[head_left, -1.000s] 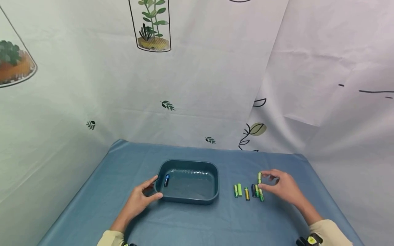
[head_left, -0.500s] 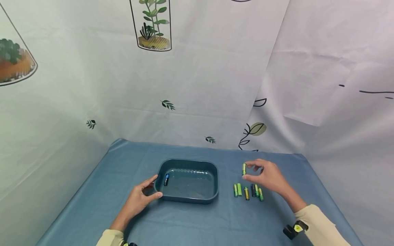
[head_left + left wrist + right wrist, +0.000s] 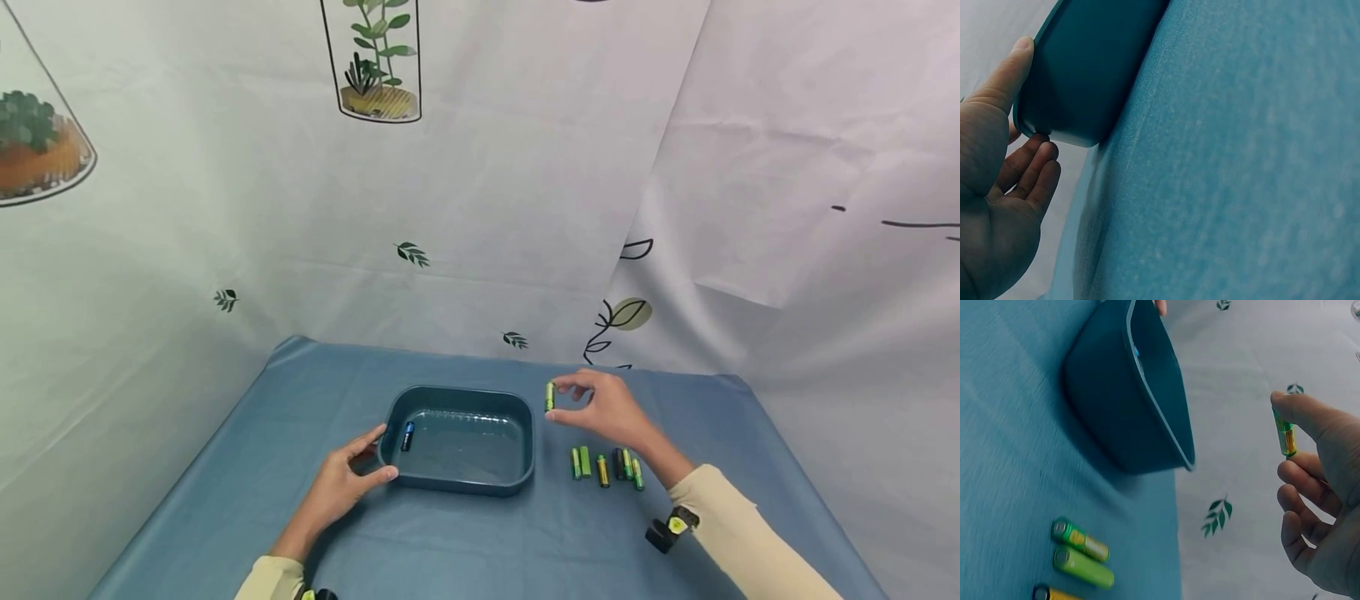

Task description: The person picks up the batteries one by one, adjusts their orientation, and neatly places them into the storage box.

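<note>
My right hand (image 3: 609,408) pinches a green-and-yellow battery (image 3: 550,397) by its two ends, thumb at one and fingertip at the other. It is raised above the table, just right of a dark teal tub (image 3: 465,486). My left hand (image 3: 339,492) holds the tub's left end, thumb at the near corner and fingers on the left side. In the left wrist view the thumb (image 3: 1013,72) lies along the rim. Inside the tub, near its left wall, lies one blue-and-black battery (image 3: 407,437). The tub hides part of the left fingers.
Several loose batteries lie on the blue cloth right of the tub: a plain light green one (image 3: 585,461), a gold one (image 3: 603,472), a dark one (image 3: 618,463) and striped green ones (image 3: 637,474). A printed white curtain (image 3: 465,208) stands behind the table.
My right hand has lifted the green-and-yellow battery from the right-hand group and carried it left to near the tub. The left hand and the tub have stayed in place.
</note>
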`<state>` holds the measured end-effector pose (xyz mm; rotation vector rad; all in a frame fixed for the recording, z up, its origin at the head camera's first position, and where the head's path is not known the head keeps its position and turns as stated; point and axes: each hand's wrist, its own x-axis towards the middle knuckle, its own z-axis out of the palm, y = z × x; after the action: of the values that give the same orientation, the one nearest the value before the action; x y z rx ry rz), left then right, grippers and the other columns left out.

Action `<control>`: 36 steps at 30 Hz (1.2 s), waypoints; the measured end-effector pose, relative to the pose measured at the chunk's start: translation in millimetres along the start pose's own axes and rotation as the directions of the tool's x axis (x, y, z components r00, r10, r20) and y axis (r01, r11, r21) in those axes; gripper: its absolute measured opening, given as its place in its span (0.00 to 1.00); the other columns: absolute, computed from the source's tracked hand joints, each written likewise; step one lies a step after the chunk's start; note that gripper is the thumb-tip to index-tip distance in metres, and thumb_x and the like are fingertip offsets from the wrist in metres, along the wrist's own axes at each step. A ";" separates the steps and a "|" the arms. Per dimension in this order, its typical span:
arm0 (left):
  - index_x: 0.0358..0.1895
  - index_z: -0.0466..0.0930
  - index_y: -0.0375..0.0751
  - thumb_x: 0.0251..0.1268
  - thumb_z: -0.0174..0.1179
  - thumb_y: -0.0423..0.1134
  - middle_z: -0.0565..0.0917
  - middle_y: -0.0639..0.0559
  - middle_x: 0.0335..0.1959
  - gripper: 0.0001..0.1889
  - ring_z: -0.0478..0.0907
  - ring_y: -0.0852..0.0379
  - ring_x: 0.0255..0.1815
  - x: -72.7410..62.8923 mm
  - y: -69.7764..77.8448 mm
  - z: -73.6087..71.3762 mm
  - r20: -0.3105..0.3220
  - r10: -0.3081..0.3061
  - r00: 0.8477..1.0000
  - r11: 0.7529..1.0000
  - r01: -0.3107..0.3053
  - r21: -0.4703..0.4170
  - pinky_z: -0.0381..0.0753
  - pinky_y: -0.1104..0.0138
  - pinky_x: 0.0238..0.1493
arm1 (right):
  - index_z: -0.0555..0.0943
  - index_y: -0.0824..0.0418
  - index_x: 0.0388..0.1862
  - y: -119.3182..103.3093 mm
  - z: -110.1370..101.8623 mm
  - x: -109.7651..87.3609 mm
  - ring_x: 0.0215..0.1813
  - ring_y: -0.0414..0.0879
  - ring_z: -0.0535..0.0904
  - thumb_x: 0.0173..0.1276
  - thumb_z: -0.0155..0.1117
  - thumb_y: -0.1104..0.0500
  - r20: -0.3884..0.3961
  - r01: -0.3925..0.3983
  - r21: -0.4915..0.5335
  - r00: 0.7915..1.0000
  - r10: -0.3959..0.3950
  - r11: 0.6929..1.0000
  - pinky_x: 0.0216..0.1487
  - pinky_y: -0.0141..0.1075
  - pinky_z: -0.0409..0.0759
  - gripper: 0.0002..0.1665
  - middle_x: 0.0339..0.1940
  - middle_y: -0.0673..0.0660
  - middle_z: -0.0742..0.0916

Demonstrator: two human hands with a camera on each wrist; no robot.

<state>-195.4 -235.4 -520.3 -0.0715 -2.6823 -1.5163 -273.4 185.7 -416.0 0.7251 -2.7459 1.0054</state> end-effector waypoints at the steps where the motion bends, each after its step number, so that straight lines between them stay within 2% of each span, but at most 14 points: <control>1: 0.76 0.70 0.44 0.61 0.75 0.47 0.71 0.37 0.73 0.40 0.77 0.41 0.65 0.1 0.3 -0.2 -0.004 0.001 1.000 1.000 -0.001 0.001 0.79 0.45 0.65 | 0.88 0.51 0.56 -1.7 2.4 2.6 0.44 0.44 0.81 0.57 0.81 0.41 0.004 0.000 0.009 1.000 0.000 1.000 0.36 0.38 0.81 0.30 0.44 0.46 0.87; 8: 0.76 0.70 0.44 0.61 0.75 0.46 0.71 0.36 0.74 0.40 0.76 0.41 0.66 0.9 2.8 -2.9 0.007 0.003 1.000 1.000 -0.003 -0.007 0.78 0.46 0.66 | 0.88 0.52 0.57 -10.4 21.6 18.5 0.46 0.52 0.83 0.58 0.80 0.42 0.020 0.010 0.054 1.000 -0.011 0.999 0.35 0.38 0.81 0.30 0.45 0.50 0.88; 15: 0.76 0.70 0.44 0.61 0.75 0.46 0.72 0.37 0.73 0.39 0.77 0.43 0.65 1.2 3.9 -3.8 0.008 0.006 1.000 1.000 -0.006 -0.008 0.79 0.47 0.65 | 0.87 0.52 0.58 -21.9 38.8 32.6 0.46 0.47 0.82 0.59 0.80 0.42 0.062 -0.005 0.107 0.998 -0.002 0.994 0.37 0.38 0.82 0.30 0.47 0.53 0.88; 25: 0.76 0.69 0.44 0.61 0.75 0.46 0.71 0.37 0.74 0.40 0.76 0.42 0.65 1.8 3.1 -2.3 0.009 -0.015 1.000 1.000 0.015 -0.002 0.78 0.46 0.66 | 0.86 0.51 0.59 -37.9 69.3 51.1 0.44 0.44 0.82 0.60 0.79 0.43 0.099 0.032 0.138 0.994 -0.045 0.990 0.34 0.35 0.82 0.29 0.48 0.49 0.87; 36: 0.77 0.69 0.45 0.61 0.75 0.45 0.70 0.38 0.75 0.40 0.76 0.42 0.66 0.9 2.6 -1.0 0.021 -0.010 1.000 0.999 0.011 -0.030 0.79 0.47 0.66 | 0.87 0.52 0.59 -53.4 104.6 59.4 0.39 0.38 0.79 0.60 0.80 0.44 0.121 0.038 0.186 0.991 -0.062 0.982 0.34 0.33 0.82 0.29 0.44 0.47 0.86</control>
<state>-196.1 -234.9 -517.4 -0.0750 -2.6805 -1.5678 -295.4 60.4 -449.4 0.9103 -2.7488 1.2548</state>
